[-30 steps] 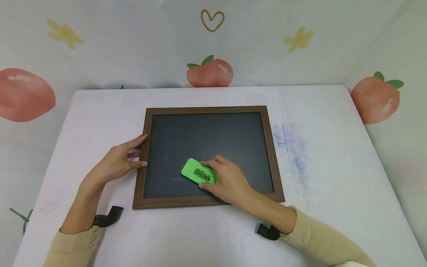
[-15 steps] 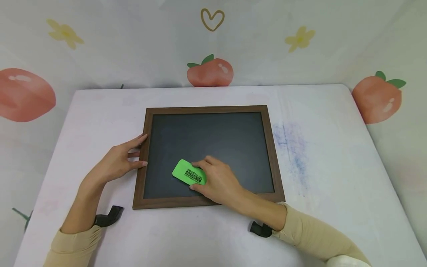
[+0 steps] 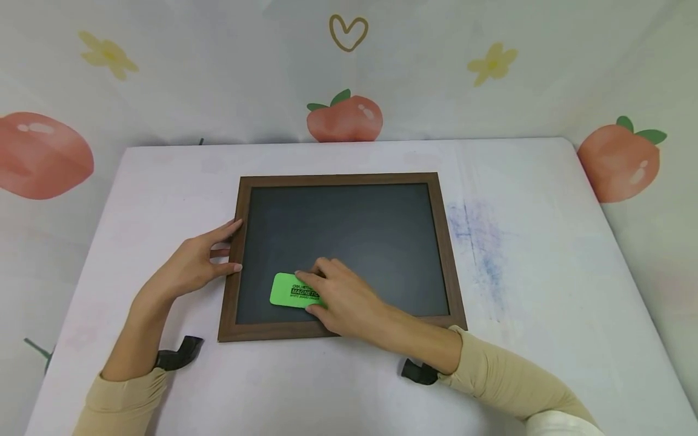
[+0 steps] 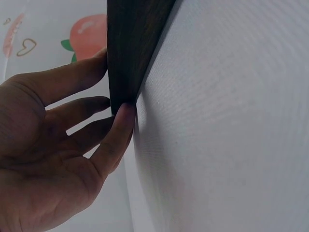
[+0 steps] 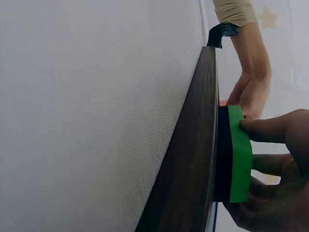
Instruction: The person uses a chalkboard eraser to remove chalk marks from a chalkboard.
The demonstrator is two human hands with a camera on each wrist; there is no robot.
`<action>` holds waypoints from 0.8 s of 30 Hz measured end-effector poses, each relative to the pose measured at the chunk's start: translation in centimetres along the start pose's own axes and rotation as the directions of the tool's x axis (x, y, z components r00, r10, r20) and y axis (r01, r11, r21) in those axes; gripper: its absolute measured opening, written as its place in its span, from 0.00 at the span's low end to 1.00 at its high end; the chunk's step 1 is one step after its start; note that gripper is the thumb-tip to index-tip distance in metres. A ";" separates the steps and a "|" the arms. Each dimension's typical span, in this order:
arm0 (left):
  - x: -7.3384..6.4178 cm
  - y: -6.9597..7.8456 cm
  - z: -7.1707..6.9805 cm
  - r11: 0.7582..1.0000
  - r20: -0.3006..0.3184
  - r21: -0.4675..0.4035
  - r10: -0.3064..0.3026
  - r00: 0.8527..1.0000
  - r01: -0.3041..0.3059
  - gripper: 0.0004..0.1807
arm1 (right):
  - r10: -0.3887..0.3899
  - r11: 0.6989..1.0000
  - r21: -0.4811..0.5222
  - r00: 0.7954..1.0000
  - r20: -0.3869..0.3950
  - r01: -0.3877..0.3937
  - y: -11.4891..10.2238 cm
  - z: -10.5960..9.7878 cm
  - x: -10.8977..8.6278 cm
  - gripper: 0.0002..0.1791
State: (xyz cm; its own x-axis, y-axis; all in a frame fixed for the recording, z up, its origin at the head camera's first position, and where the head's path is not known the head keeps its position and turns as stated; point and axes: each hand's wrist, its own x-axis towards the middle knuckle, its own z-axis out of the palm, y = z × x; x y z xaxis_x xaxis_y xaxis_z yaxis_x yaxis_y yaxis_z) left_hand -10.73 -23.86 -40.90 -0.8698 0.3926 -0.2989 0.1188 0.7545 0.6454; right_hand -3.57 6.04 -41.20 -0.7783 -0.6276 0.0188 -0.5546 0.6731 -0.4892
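Observation:
A framed blackboard [image 3: 349, 242] with a brown wooden border lies on the white table. On its lower left part sits a green board eraser [image 3: 294, 290] with a black underside, which shows in the right wrist view. My right hand [image 3: 349, 298] grips the eraser's right end between thumb and fingers, holding it flat against the board. At the board's left border, my left hand [image 3: 191, 263] rests its outstretched fingers and thumb on the frame. The left wrist view shows fingertips touching the side of the dark frame [image 4: 128, 53].
Blue smudges [image 3: 485, 254] mark the table [image 3: 556, 254] right of the board. Black wrist-worn mounts [image 3: 180, 353] sit at both forearms. Behind the table stands a pale backdrop [image 3: 245, 66] printed with peaches, flowers and a heart.
My right hand has slid the eraser left and slightly nearer, turning it more level. A short blue line visible on the board a second ago no longer shows. My left hand stays put.

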 end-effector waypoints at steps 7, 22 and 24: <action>-0.2 0.0 0.0 1.000 0.001 -0.002 -0.009 1.000 0.009 0.50 | -0.040 0.999 -0.010 0.999 0.021 0.040 0.0 -0.1 0.2 0.32; -0.2 0.1 0.0 1.000 -0.003 -0.009 -0.003 1.000 0.003 0.50 | -0.069 0.996 0.061 0.995 0.077 0.065 0.1 -0.5 0.1 0.31; -0.1 0.1 0.0 1.000 0.000 -0.012 -0.002 1.000 0.002 0.50 | -0.060 0.996 0.068 0.995 0.084 0.054 0.1 -0.6 0.0 0.31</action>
State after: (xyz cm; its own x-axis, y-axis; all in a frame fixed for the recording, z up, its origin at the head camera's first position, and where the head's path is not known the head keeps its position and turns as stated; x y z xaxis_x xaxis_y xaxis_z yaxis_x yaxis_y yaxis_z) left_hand -10.59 -23.81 -40.77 -0.8702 0.3908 -0.2999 0.1113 0.7490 0.6531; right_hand -3.80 6.36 -40.75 -0.7164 -0.6973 -0.0254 -0.5745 0.6101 -0.5457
